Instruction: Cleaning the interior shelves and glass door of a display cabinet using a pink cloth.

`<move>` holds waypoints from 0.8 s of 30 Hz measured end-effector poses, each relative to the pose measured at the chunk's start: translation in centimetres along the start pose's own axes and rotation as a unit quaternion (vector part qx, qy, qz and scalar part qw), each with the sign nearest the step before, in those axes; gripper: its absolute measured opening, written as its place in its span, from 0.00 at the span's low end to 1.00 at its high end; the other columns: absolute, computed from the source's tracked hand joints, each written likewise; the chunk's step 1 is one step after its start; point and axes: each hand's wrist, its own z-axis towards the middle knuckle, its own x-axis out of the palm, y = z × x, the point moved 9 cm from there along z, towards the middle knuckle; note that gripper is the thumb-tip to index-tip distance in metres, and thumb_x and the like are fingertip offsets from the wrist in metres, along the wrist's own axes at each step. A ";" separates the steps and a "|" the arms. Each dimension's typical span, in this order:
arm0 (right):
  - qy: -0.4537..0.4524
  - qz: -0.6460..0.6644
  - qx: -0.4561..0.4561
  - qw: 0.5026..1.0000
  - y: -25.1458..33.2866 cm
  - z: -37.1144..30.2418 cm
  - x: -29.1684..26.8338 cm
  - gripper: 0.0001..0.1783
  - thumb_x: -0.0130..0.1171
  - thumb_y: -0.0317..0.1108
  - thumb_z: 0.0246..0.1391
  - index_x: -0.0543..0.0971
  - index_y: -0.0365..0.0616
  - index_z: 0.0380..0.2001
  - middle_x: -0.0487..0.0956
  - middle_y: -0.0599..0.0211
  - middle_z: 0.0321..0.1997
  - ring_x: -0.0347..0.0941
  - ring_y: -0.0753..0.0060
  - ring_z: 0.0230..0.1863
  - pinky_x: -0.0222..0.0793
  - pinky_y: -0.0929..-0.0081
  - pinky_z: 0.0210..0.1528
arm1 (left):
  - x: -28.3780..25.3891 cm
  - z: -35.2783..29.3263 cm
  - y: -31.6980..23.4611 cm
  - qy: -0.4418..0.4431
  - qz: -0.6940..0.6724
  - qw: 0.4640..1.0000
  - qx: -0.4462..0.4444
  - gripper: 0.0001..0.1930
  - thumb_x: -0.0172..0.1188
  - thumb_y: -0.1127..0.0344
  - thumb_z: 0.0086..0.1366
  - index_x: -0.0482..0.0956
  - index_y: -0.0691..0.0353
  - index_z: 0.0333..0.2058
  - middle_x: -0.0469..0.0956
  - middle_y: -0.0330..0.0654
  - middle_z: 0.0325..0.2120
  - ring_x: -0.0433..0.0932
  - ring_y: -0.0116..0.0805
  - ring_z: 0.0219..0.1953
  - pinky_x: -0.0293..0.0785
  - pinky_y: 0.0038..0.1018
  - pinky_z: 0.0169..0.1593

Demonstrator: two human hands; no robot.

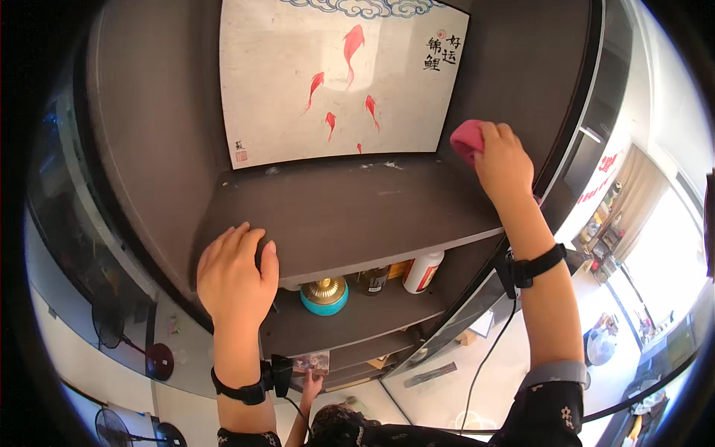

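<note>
Right hand: from my remote seat I see the right hand (503, 165) with its fingers closed on a soft, bunched pink cloth (466, 138).
Pink cloth: it sits above the shelf's right end, just right of the fish panel.
Left hand: the left hand (237, 277) is palm down and holds nothing, fingers together, thumb slightly apart, over the shelf's front left; I cannot tell how firmly it presses.
Shelf: a flat, dark brown shelf (357, 216) with faint grain and chalky white smudges (383, 165) toward the back.
Fish panel: the rectangular, cream fish panel (275, 82) leans upright behind, bearing red fish, blue scrolled clouds, black brush characters and red seal marks.
Lower shelf: I make out a rounded turquoise pot (325, 308) with a ribbed, gold-coloured top, a dark jar (374, 280) and a smooth white bottle (423, 273) with a red-marked label.
</note>
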 end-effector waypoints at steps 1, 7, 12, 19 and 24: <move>0.022 -0.008 -0.015 1.000 0.3 0.6 1.3 0.18 0.60 0.34 0.51 0.72 0.48 0.46 0.75 0.59 0.46 0.74 0.52 0.50 0.74 0.61 0.48 | 0.0 -0.1 0.1 -0.001 0.008 1.000 -0.001 0.11 0.58 0.60 0.60 0.82 0.58 0.37 0.82 0.42 0.42 0.78 0.43 0.48 0.70 0.37 0.54; 0.223 -0.059 0.106 0.967 -2.4 3.2 8.7 0.21 0.57 0.36 0.54 0.72 0.41 0.50 0.72 0.47 0.53 0.76 0.44 0.48 0.75 0.55 0.47 | 0.0 0.1 -0.2 -0.005 -0.014 1.000 -0.002 0.12 0.59 0.60 0.59 0.82 0.59 0.37 0.82 0.44 0.42 0.78 0.45 0.48 0.69 0.39 0.56; 0.576 -0.032 0.009 0.817 1.7 -0.1 14.8 0.18 0.56 0.40 0.55 0.81 0.42 0.45 0.79 0.54 0.50 0.76 0.49 0.49 0.71 0.55 0.49 | 0.1 0.1 0.6 0.006 0.002 1.000 -0.020 0.13 0.59 0.59 0.58 0.82 0.59 0.37 0.82 0.45 0.43 0.78 0.45 0.49 0.68 0.41 0.57; 0.612 -0.011 -0.012 0.791 -0.5 0.6 22.8 0.21 0.55 0.38 0.56 0.78 0.51 0.54 0.80 0.57 0.51 0.76 0.49 0.49 0.71 0.55 0.48 | 0.0 0.2 0.6 0.022 -0.019 0.999 -0.020 0.14 0.58 0.58 0.57 0.83 0.59 0.37 0.81 0.46 0.43 0.78 0.46 0.49 0.69 0.42 0.56; 0.596 -0.066 -0.140 0.788 7.1 1.3 21.6 0.38 0.55 0.33 0.51 0.61 0.56 0.67 0.76 0.55 0.57 0.75 0.48 0.54 0.72 0.56 0.51 | 0.2 0.2 0.8 0.041 -0.018 0.999 -0.024 0.14 0.58 0.58 0.57 0.83 0.59 0.38 0.81 0.46 0.44 0.77 0.46 0.49 0.68 0.42 0.56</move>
